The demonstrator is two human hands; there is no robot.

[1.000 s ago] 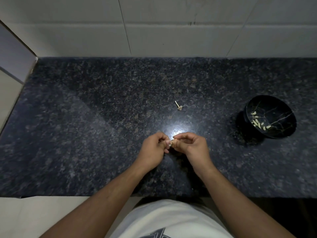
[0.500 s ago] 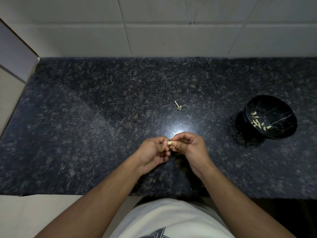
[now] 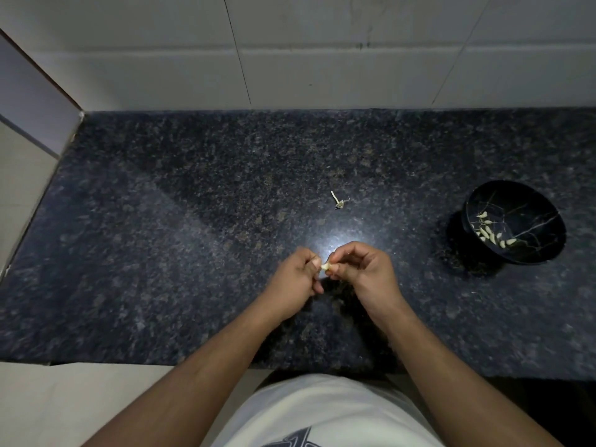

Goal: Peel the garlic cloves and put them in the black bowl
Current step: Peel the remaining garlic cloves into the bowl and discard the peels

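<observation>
A small pale garlic clove (image 3: pixel 325 266) is pinched between the fingertips of both hands, just above the middle of the dark granite counter (image 3: pixel 193 237). My left hand (image 3: pixel 296 280) holds its left end with curled fingers. My right hand (image 3: pixel 361 272) pinches its right end, fingers curled over it. Most of the clove is hidden by the fingers. The black bowl (image 3: pixel 516 250) with gold veins stands on the counter at the right, well apart from my hands, and holds several peeled cloves (image 3: pixel 488 233).
A small scrap of garlic stem and skin (image 3: pixel 338 202) lies on the counter beyond my hands. A white tiled wall (image 3: pixel 322 59) runs along the back and a wall corner closes the left side. The counter's front edge is close to my body.
Both hands stay together on the clove in almost the same spot; the fingertips have shifted slightly and a bit more of the pale clove shows between them.
</observation>
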